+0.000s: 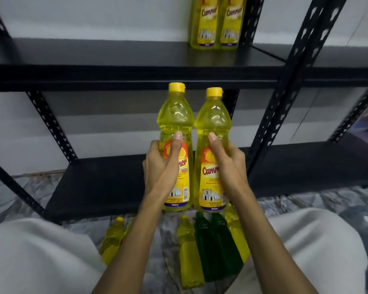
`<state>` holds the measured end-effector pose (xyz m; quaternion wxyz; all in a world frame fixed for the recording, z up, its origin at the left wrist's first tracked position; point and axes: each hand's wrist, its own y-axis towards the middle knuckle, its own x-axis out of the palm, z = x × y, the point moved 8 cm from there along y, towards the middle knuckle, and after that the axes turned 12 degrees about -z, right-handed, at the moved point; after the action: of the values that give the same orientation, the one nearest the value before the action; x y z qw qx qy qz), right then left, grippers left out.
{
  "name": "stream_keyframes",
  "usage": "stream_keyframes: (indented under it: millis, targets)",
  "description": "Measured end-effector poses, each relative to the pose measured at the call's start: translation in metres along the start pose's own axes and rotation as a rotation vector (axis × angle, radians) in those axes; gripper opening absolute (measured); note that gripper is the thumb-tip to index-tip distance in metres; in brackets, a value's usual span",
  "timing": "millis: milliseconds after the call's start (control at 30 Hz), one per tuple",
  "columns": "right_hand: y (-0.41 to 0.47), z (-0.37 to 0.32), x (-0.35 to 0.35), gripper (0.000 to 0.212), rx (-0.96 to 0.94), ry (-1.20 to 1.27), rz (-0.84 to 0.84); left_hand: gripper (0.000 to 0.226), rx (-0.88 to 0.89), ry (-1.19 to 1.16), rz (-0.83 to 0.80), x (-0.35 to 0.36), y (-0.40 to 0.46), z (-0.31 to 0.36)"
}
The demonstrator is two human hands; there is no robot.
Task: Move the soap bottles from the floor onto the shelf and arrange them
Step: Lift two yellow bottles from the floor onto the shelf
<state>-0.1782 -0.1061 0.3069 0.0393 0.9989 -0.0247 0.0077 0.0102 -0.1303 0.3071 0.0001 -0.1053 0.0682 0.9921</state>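
Here, in the head view, the single view supplied, two yellow soap bottles are held upright and side by side in front of a black metal shelf unit. The left hand (163,166) has its fingers (177,143) clamped round the waist of the left yellow bottle (176,128); the right hand (227,160) is clamped in the same way on the right yellow bottle (212,132). Both bottles are off the floor, their bases level with the front edge of the lower shelf (94,187), their shoulders touching or nearly so, and their caps just below the edge of the upper shelf (115,54).

The step in hand appears to be the lift toward the upper shelf, where two shelved yellow bottles (217,24) already stand close together with labels forward. To do it well, the caps should clear the shelf edge before the bottles go inward; they should be kept vertical, set down beside the standing pair, and turned label outward.

All bottles are capped. The held pair shows clear yellow liquid to about the shoulder. On the floor (19,192), between the knees, several yellow bottles (187,251) and two green bottles (217,242) remain; their fill level cannot be told.
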Motion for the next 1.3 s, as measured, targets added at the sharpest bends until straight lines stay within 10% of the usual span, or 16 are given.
stream_keyframes:
  millis: [700, 1300]
  targets:
    - [0.078, -0.279, -0.043, 0.043, -0.664, -0.114, 0.273, 0.046, 0.588, -0.066, 0.174, 0.0, 0.1, 0.274]
    - [0.206, -0.249, -0.097, 0.054, -0.549, -0.272, 0.261, 0.05, 0.512, 0.005, 0.047, 0.068, 0.229, 0.247]
